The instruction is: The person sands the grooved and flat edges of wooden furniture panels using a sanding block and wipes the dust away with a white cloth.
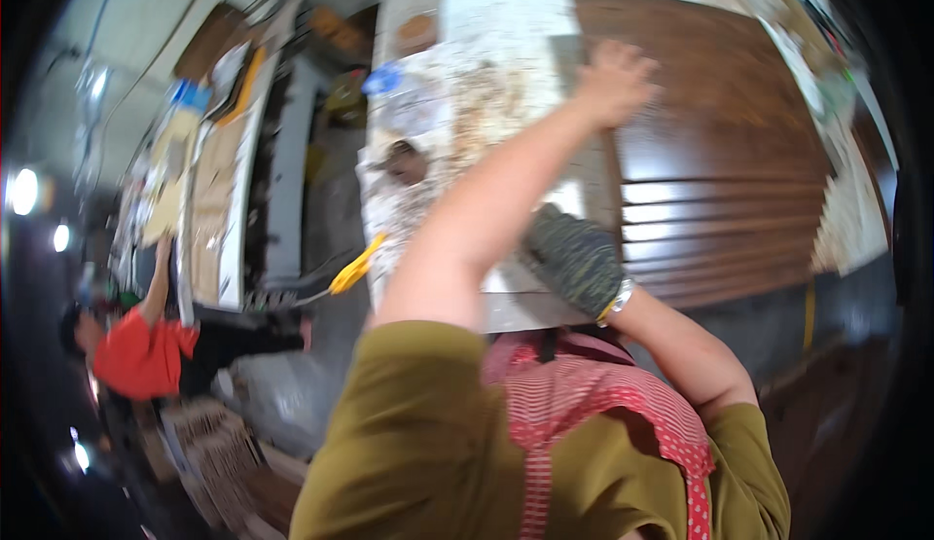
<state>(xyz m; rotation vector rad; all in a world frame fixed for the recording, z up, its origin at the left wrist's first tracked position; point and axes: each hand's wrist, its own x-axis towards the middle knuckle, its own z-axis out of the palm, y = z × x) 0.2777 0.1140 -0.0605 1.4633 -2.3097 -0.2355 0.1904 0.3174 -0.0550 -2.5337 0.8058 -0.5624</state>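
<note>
the bare left hand [615, 81] presses flat, fingers spread, on the dark wooden panel [725, 151], while nearer the body the gloved right hand [574, 260] rests on the worktable [457, 112], its grip unclear.

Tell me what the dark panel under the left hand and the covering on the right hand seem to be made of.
Dark panel: likely wood or wood veneer with a glossy varnish, judging by the brown grain-like streaks and bright reflections. Left hand rests bare on its edge. Right hand: wears what looks like a knitted fabric glove, dark and speckled, matte; blur leaves the weave uncertain.
</note>
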